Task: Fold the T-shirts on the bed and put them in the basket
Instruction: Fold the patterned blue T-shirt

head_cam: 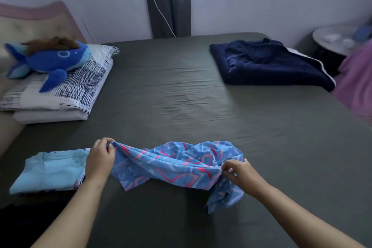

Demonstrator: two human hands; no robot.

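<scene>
Bedroom, dark grey-sheeted bed (181, 86): both hands, left hand (100, 159) and right hand (239, 171), pinch a crumpled blue patterned T-shirt (173, 165), unfolded; folded light-blue T-shirt (50, 169) beside it; basket not visible.

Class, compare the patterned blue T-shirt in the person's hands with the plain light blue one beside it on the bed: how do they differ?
The patterned T-shirt carries pink and white zigzags; the light blue T-shirt looks plain.
The patterned T-shirt lies crumpled and twisted; the light blue T-shirt lies flat and folded.
The left hand and right hand pinch the patterned T-shirt; neither grips the light blue T-shirt.
Both rest on the bed.
</scene>
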